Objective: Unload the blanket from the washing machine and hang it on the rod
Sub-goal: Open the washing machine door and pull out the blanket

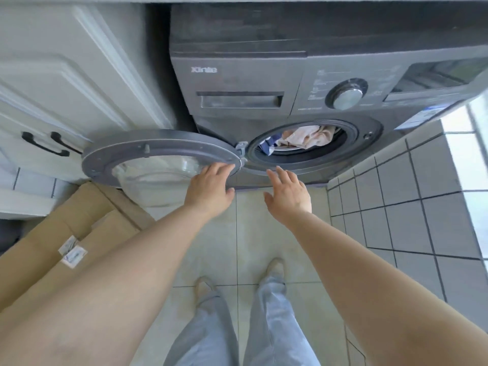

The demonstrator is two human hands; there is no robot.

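A dark grey front-loading washing machine (pixel 264 83) is seen just beyond both hands, its round door (pixel 158 159) swung fully open to the left. Inside the drum (pixel 340 143), past the right hand's fingertips, laundry is held: a pale pinkish blanket (pixel 309 137) is bunched in the middle of the opening, and a blue-and-white striped cloth (pixel 268 146) is draped at its left, over the lip of the opening. The blanket is untouched by either hand.

The left hand (pixel 208 184) is laid with relaxed, nearly straight fingers against the lower rim of the open door, close to the hinge (pixel 241 149). The right hand (pixel 289 192) is held open with fingers spread, just in front of the lower edge of the drum opening, gripping nothing.

Above the left hand, the word "Xinte" (pixel 203 70) is read in pale letters on the machine's front, over the detergent drawer (pixel 239 100). Small print beside the chrome dial (pixel 347 95), above the right hand, is too blurred to be read.

To the left of the left forearm a cardboard box (pixel 87 223) is seen, with a white label (pixel 72 253) whose writing cannot be made out.
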